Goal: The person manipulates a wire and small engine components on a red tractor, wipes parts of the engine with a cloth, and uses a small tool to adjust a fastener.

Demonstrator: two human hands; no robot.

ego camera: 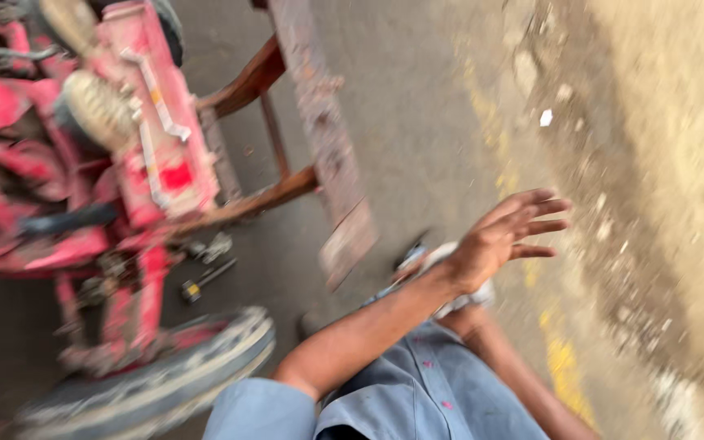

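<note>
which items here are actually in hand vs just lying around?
In hand or nearest the hands:
- left hand, open, fingers spread, holding nothing
- pale cloth just under that hand; the picture is too blurred to tell who holds it

Lying about:
- hammer-like tool on the ground
- small metal parts
- red vehicle and its tyre
- wooden frame

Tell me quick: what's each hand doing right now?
Left hand: open, fingers spread, holding nothing.
Right hand: hidden behind the left forearm, by a pale cloth; its grip cannot be told.
</note>
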